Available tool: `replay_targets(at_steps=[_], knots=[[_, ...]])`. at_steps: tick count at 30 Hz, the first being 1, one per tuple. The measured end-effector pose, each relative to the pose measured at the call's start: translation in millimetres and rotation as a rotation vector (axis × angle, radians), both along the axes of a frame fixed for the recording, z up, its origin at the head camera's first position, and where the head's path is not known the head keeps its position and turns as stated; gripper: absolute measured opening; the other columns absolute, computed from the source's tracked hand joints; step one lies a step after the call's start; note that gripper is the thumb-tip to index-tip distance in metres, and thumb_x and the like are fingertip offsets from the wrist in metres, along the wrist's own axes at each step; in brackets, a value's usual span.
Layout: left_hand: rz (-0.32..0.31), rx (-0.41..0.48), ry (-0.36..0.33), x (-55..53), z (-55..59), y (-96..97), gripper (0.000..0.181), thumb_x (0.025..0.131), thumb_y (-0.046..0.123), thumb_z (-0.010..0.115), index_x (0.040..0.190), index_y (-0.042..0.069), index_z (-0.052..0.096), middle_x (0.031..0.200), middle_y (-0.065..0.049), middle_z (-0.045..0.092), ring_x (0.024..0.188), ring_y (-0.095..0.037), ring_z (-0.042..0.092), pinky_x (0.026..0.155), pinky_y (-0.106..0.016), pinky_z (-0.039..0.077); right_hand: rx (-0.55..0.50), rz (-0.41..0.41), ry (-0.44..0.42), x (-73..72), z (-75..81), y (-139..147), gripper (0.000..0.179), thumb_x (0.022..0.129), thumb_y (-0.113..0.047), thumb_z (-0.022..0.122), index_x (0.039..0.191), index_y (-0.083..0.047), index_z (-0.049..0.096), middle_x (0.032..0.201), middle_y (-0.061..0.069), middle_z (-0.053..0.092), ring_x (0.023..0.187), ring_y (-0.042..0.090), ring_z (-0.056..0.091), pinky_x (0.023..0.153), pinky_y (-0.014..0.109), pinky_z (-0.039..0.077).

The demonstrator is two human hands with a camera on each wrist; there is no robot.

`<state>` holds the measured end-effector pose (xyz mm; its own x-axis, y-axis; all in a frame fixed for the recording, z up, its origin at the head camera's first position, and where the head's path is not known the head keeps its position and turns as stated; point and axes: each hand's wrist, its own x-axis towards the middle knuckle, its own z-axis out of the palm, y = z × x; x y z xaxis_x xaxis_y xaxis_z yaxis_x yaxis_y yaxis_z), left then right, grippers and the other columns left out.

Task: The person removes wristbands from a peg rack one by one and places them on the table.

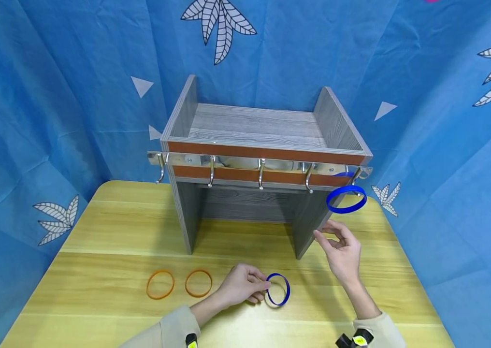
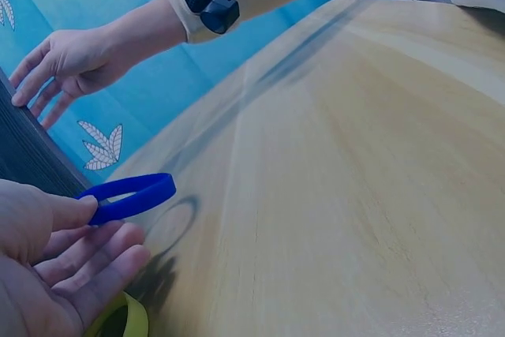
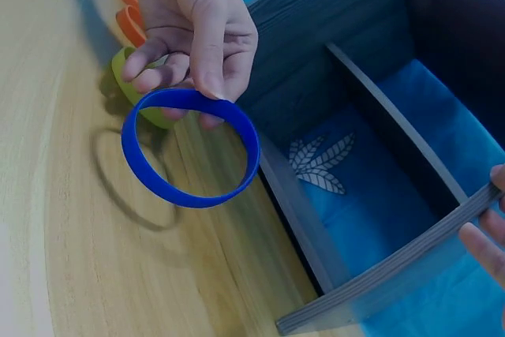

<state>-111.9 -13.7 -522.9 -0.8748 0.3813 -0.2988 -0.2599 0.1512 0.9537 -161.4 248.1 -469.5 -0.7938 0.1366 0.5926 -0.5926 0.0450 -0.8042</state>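
Note:
My left hand (image 1: 243, 285) pinches a blue wristband (image 1: 288, 292) between thumb and fingers, holding it low over the wooden table, where its ring shadow falls. Under that hand a yellow-green wristband (image 2: 138, 317) shows, partly hidden by the fingers. At the front edge of the shelf's right side panel (image 1: 310, 237), my right hand (image 1: 343, 253) touches the wood with relaxed fingers, some of them on its outer side. Another blue wristband (image 1: 346, 210) hangs from the rightmost hook (image 1: 356, 176), just above the right hand.
A grey wooden shelf (image 1: 254, 121) stands at the back of the table (image 1: 119, 217), a metal rail (image 1: 237, 163) with several hooks across its front. Two orange wristbands (image 1: 160, 296) (image 1: 198, 294) lie left of my left hand. Blue patterned cloth (image 1: 97, 72) surrounds the table.

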Motion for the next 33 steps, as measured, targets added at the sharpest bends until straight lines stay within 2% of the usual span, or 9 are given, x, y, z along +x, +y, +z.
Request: replay_targets(at_steps=[7,10,19,33], knots=[[0.003,-0.008,-0.003,0.2,0.8,-0.8,0.017,0.094,0.012,0.080,0.103,-0.001,0.075,0.083,-0.019,0.079,0.061,-0.014,0.073,0.056,-0.028,0.067,0.061,-0.036,-0.061,0.2,-0.4,2.0,0.031,0.087,0.022,0.071,0.117,0.020,0.064,0.103,-0.012,0.076,0.090,0.001,0.074,0.070,0.015,0.066],[0.005,-0.011,0.000,-0.2,0.3,-0.6,0.015,0.094,0.011,0.080,0.101,-0.002,0.075,0.081,-0.018,0.078,0.059,-0.014,0.072,0.055,-0.027,0.067,0.054,-0.038,-0.070,0.3,-0.2,1.5,0.031,0.086,0.023,0.070,0.116,0.021,0.064,0.103,-0.011,0.076,0.090,0.001,0.074,0.070,0.016,0.066],[0.014,-0.029,-0.003,-0.7,-2.8,-0.4,0.015,0.093,0.010,0.080,0.101,-0.002,0.075,0.080,-0.015,0.079,0.057,-0.014,0.071,0.053,-0.027,0.066,-0.007,0.008,0.002,-0.1,0.4,-0.2,0.030,0.085,0.026,0.068,0.115,0.023,0.063,0.103,-0.004,0.077,0.089,0.004,0.074,0.070,0.014,0.065],[0.016,-0.074,0.003,-1.4,-0.5,-3.2,0.014,0.093,0.010,0.080,0.100,-0.001,0.077,0.080,-0.016,0.079,0.057,-0.013,0.069,0.054,-0.026,0.065,-0.012,0.013,0.002,-0.7,0.0,-0.7,0.030,0.086,0.026,0.068,0.115,0.023,0.063,0.103,-0.003,0.077,0.089,0.004,0.075,0.070,0.015,0.066]])
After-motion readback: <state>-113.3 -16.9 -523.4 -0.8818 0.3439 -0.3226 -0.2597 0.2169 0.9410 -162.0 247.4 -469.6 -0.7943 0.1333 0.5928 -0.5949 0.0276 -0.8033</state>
